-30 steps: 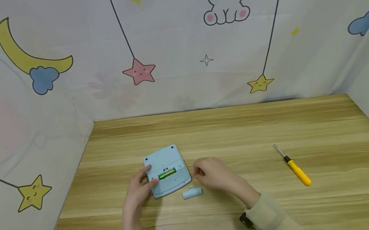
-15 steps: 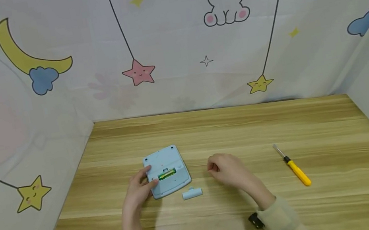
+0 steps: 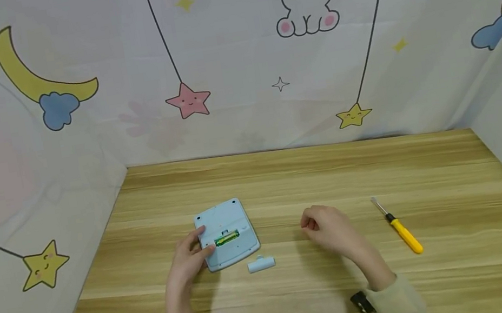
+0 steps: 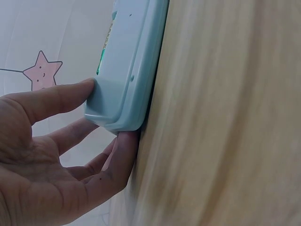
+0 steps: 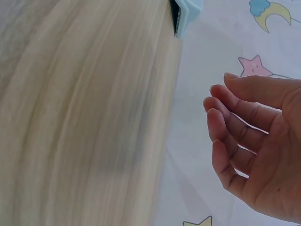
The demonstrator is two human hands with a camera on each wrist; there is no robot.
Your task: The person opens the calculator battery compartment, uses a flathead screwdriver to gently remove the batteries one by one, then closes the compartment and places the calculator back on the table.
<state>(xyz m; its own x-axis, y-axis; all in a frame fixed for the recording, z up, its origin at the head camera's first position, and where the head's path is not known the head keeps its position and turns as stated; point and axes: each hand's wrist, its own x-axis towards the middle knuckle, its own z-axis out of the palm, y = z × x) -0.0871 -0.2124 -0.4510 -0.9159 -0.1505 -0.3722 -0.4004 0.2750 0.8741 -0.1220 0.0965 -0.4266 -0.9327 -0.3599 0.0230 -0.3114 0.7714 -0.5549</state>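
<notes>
A light-blue calculator [image 3: 225, 212] lies face down on the table, its back showing and its battery bay uncovered. One green battery [image 3: 226, 238] sits in that bay. My left hand [image 3: 187, 259] grips the calculator's left edge, thumb on the back and fingers along the side, as the left wrist view [image 4: 70, 155] also shows. Just below the calculator's near right corner lies the small light-blue battery cover [image 3: 261, 265]. To the right, my right hand [image 3: 331, 228] hovers over the table with loosely curled fingers. The right wrist view [image 5: 258, 136] shows nothing in its grasp.
A screwdriver [image 3: 405, 233] with a yellow handle lies on the wooden table [image 3: 283, 173], right of my right hand. White fabric walls [image 3: 240, 59] with printed stars, moons and a rabbit close off the back and sides.
My right hand has moved right, away from the calculator and the battery cover. The left hand keeps its hold, and the calculator, battery and cover stay where they were.
</notes>
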